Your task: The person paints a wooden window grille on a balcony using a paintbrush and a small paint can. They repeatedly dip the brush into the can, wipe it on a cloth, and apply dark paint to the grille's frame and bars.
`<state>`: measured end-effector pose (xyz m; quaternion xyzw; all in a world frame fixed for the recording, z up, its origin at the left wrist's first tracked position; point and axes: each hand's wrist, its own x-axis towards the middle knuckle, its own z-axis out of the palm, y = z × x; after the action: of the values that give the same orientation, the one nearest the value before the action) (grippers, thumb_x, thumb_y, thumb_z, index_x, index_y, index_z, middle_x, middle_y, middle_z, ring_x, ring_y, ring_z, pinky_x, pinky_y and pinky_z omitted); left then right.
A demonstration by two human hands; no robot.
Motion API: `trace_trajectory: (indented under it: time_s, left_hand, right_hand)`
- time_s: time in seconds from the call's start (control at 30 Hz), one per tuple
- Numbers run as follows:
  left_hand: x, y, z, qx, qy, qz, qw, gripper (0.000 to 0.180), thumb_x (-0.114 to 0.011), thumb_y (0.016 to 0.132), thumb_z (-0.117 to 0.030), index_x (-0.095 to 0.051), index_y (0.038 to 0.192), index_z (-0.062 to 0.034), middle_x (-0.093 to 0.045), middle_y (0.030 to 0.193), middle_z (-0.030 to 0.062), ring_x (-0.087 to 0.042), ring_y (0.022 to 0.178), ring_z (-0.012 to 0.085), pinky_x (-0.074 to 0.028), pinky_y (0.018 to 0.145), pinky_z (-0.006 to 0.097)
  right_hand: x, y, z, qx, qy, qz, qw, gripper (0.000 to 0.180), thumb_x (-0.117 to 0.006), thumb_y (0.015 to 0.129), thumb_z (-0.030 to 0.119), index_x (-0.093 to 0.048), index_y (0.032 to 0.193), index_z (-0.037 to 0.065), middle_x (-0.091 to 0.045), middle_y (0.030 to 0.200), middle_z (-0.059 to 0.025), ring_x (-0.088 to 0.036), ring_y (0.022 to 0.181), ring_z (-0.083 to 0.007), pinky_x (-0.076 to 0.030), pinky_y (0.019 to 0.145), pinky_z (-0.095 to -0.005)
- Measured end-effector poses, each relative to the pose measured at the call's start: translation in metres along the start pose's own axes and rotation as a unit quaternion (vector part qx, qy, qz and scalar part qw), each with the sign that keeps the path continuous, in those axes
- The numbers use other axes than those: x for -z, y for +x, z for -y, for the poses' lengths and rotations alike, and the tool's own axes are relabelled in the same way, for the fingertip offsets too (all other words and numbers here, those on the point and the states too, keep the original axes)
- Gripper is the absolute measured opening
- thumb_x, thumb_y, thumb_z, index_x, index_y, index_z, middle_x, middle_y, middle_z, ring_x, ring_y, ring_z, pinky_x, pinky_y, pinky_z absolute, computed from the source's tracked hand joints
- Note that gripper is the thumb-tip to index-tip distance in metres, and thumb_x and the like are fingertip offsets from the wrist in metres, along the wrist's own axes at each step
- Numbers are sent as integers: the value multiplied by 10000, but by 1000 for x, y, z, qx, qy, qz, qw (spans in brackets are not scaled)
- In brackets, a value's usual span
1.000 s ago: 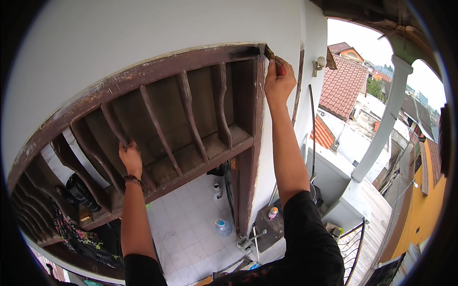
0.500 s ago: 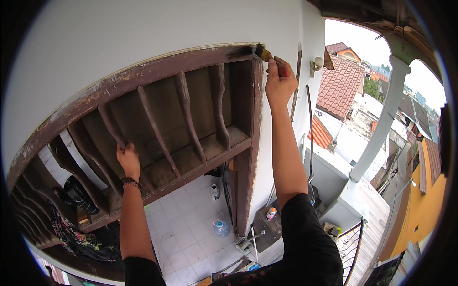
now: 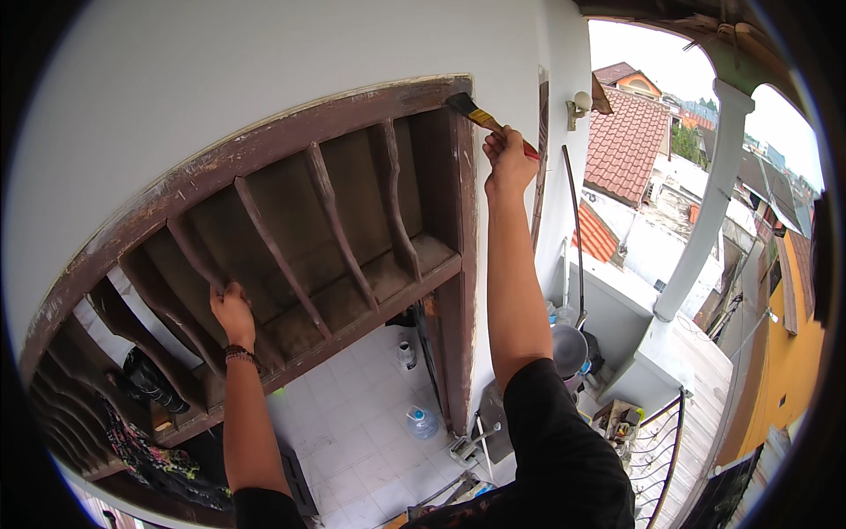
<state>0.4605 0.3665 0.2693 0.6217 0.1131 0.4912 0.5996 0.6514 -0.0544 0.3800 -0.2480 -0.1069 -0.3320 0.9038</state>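
My right hand (image 3: 511, 166) grips a paintbrush (image 3: 481, 117) with a red handle, a yellow band and dark bristles. Its bristles meet the top right corner of a worn brown wooden frame (image 3: 264, 134) set in the white wall. Fresh dark brown covers the top beam near that corner, while farther left it looks faded and scuffed. Lower down on the left, my left hand (image 3: 233, 310) is closed around a wavy wooden slat (image 3: 196, 250), one of several upright slats across the opening. Its fingertips are partly hidden behind the slat.
Far below lies a tiled floor (image 3: 352, 450) with a clear water bottle (image 3: 422, 423). Dark floral cloth (image 3: 154, 458) hangs at lower left. At right are a wall lamp (image 3: 578, 108), a pan (image 3: 569, 350), a metal railing (image 3: 674, 450) and a white column (image 3: 705, 212) before rooftops.
The brush has shifted from the upper edge of the beam down to its inner corner, its handle more slanted. My left hand keeps its hold on the slat. The view has shifted slightly.
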Motion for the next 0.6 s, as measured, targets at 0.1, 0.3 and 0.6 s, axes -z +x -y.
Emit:
trace_trajectory:
  time_s: [0.1, 0.3, 0.6]
  left_hand:
    - [-1, -3, -5, -7, 5, -6, 1000, 151, -494, 856, -84, -570, 967, -16, -517, 721, 14, -474, 553, 109, -382, 501, 273]
    - [-3, -4, -6, -22, 13, -4, 1000, 149, -488, 848, -70, -565, 956, -3, -510, 692, 33, -474, 526, 129, -380, 495, 284]
    - [-3, -5, -13, -23, 21, -8, 999, 112, -490, 855, -87, -550, 920, -18, -479, 648, 25, -458, 528, 137, -363, 508, 291]
  right_hand:
    - [-9, -4, 12, 38, 64, 29, 997, 181, -619, 913, 112, -638, 970, -58, -689, 872, -143, -667, 720, -203, -574, 649, -295]
    - [1, 1, 0, 8, 38, -8, 999, 172, -626, 905, 106, -632, 961, -56, -683, 857, -142, -662, 704, -204, -571, 634, -304]
    - [-8, -12, 4, 153, -45, 2, 987, 208, -654, 913, 110, -642, 1020, -68, -676, 856, -132, -667, 727, -190, -570, 657, -306]
